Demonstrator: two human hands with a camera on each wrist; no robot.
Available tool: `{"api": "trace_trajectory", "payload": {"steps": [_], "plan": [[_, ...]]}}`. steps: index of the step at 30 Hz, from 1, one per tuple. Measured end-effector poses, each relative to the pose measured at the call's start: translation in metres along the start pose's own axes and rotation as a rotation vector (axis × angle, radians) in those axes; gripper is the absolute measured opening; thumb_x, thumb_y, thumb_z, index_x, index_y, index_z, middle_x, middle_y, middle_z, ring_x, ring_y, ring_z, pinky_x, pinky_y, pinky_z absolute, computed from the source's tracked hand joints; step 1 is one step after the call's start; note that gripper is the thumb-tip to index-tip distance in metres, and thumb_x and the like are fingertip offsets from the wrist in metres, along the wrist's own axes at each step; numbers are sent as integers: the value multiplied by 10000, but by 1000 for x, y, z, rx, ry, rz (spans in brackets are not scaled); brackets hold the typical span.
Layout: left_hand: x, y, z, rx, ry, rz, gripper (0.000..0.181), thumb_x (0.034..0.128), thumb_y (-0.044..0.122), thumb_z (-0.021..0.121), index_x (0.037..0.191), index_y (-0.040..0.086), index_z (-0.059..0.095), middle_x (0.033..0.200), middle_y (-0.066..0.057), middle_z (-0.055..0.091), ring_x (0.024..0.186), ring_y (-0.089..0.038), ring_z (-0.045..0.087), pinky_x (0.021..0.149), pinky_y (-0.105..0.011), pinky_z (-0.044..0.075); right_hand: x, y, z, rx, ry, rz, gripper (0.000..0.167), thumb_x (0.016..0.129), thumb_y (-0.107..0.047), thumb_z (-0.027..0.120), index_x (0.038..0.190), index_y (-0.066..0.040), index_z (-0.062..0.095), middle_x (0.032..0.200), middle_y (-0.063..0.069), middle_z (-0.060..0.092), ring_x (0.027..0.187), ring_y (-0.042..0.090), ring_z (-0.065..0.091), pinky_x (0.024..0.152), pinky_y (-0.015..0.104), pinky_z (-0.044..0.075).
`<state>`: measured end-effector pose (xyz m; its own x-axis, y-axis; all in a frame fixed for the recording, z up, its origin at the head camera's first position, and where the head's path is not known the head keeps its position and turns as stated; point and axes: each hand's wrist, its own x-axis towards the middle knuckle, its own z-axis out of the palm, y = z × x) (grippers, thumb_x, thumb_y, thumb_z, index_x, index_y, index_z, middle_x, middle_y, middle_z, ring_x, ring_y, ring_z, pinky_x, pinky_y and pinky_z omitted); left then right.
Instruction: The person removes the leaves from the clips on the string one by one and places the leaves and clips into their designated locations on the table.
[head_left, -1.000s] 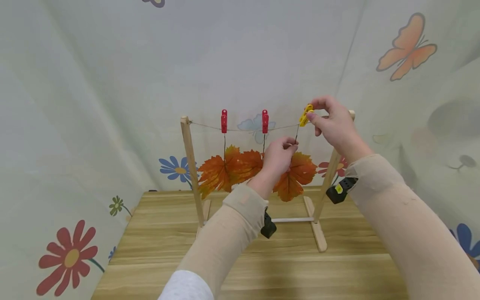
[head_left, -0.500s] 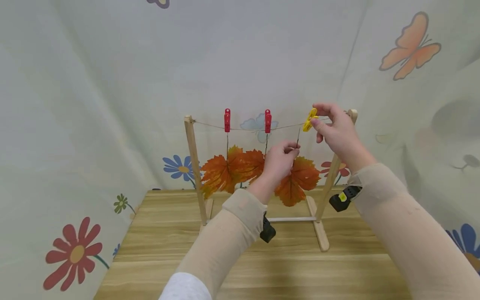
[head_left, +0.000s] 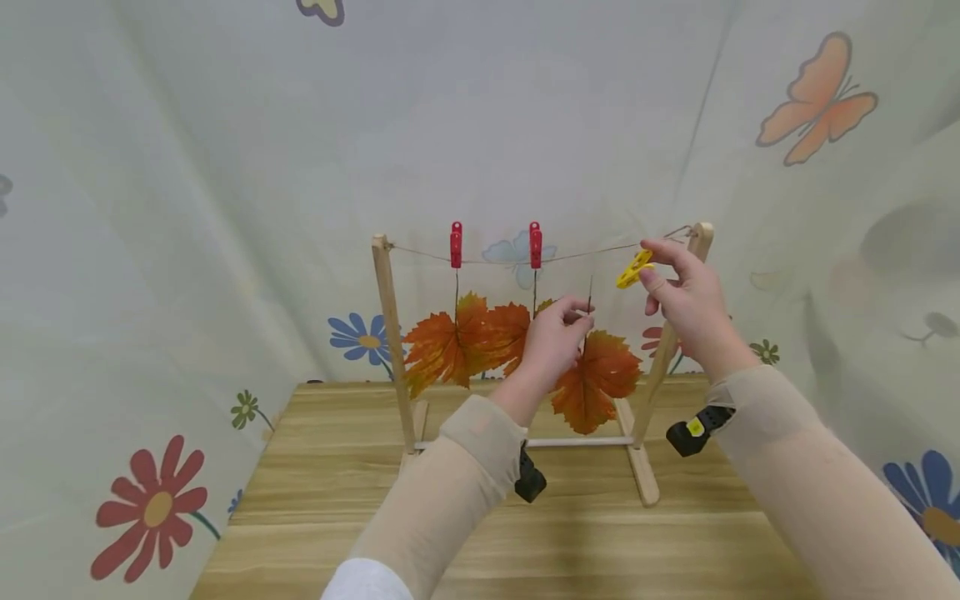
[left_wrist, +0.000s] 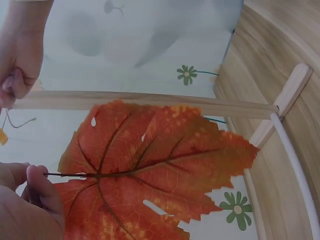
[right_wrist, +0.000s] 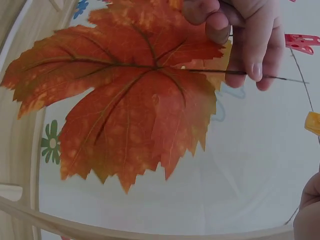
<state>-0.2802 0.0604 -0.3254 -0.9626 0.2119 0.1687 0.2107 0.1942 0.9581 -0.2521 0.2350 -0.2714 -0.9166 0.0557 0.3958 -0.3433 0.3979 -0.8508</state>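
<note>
My left hand (head_left: 553, 340) pinches the thin dark stem of an orange artificial maple leaf (head_left: 597, 379); the leaf hangs below the fingers, its stem tip pointing up, apart from the string (head_left: 585, 253). In the right wrist view the leaf (right_wrist: 130, 90) shows whole, with the stem between thumb and fingers. My right hand (head_left: 692, 302) pinches a yellow clothespin (head_left: 634, 269) between thumb and fingertips, right of the stem tip and just below the string. Two red clothespins, one left (head_left: 456, 245) and one in the middle (head_left: 536, 245), grip the string with leaf stems under them.
The string runs between the left post (head_left: 392, 342) and right post (head_left: 654, 375) of a wooden stand. Two orange leaves, a left one (head_left: 442, 346) and a partly hidden one (head_left: 504, 329), hang there. The stand rests on a wooden table (head_left: 337, 500) before a patterned curtain (head_left: 225, 167).
Both hands have moved down. The leaf has dropped lower with the left hand, and the yellow clothespin has moved down and right, away from the stem tip.
</note>
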Motion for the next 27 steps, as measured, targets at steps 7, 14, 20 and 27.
{"api": "trace_trajectory", "payload": {"steps": [7,14,20,27], "plan": [[-4,-14,-1,-59,13,-22,102,920,222,613,1008,232,664,866,47,604,478,-157,455,440,-246,434,-7,16,1,54,-3,24,463,941,-256,558,1383,-170,446,1263,29,459,544,136,516,526,273,530],[-8,-32,-2,-85,51,-48,106,900,233,643,997,248,681,866,60,610,442,-151,431,406,-241,405,-18,38,5,33,-12,74,494,939,-294,560,1389,-145,420,1275,49,458,573,155,548,559,213,491],[-14,-48,-7,-131,60,-80,104,903,215,637,1001,227,671,863,26,596,426,-155,404,385,-238,379,-27,58,16,91,-2,86,508,941,-271,564,1392,-95,413,1273,74,472,563,109,537,497,203,403],[-23,-62,-13,-185,66,-128,138,903,190,635,1031,146,665,867,-24,596,425,-148,383,387,-246,366,-39,80,25,153,-15,113,520,941,-278,568,1388,-69,403,1188,40,484,573,111,539,475,200,367]]}}
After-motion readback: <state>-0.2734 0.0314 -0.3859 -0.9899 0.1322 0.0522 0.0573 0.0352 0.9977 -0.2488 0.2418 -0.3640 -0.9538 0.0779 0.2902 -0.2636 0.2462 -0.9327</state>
